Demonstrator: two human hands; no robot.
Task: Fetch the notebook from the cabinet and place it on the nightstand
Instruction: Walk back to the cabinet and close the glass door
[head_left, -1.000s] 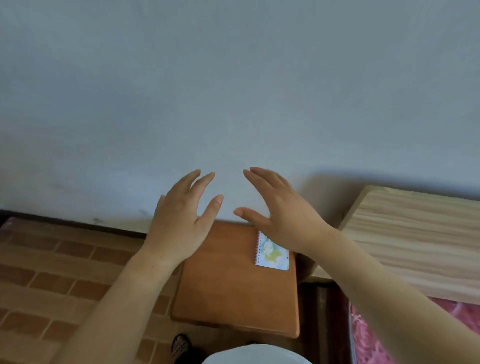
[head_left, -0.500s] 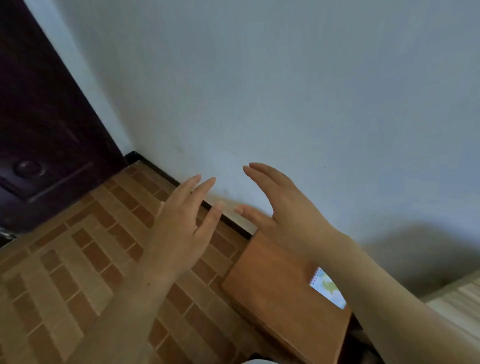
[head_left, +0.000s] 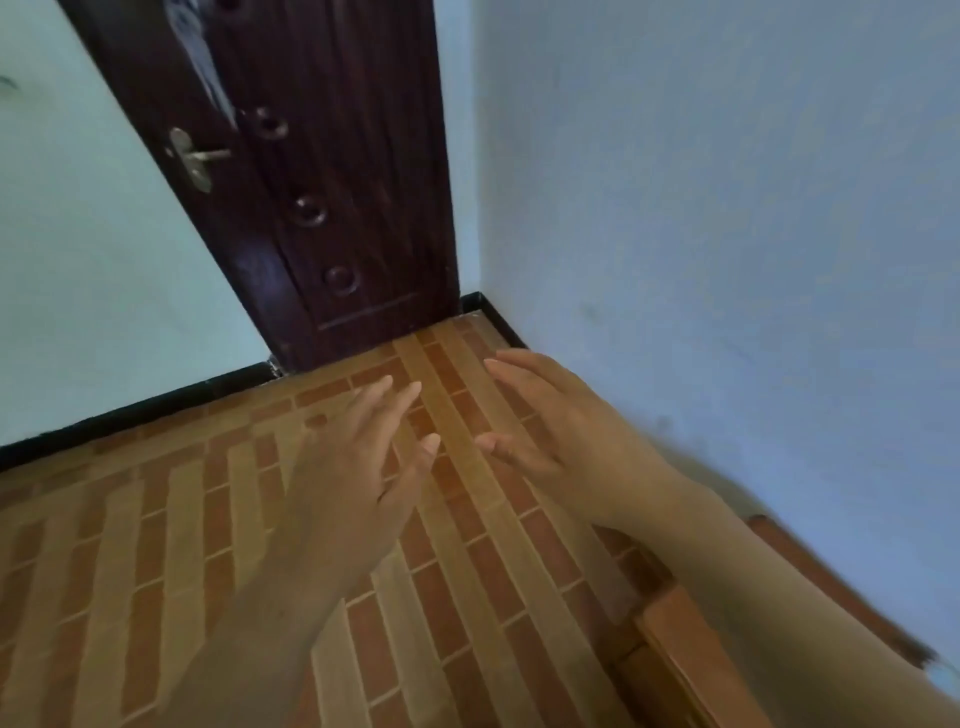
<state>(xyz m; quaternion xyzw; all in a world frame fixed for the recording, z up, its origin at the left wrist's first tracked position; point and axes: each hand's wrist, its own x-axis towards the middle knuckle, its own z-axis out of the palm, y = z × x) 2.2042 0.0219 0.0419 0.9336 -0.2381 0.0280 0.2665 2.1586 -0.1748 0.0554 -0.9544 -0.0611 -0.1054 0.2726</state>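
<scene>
Mid-frame over the floor (head_left: 156, 545), left hand (head_left: 353, 478) & right hand (head_left: 561, 436) hover, fingers (head_left: 396, 409) spread, holding nothing; notebook not in view, prob. light & bendy, so pinch by spine edge.

I get soft, even light, no glare; the door (head_left: 332, 197) at 11 o'clock reads dark. Motion blur smears the right forearm (head_left: 753, 587) and nightstand (head_left: 693, 657) at 4 o'clock, and the walls (head_left: 727, 197) lean.

brick-patterned orange floor (head_left: 156, 545), dark brown door (head_left: 332, 182), seemingly bluish walls (head_left: 727, 208).
</scene>
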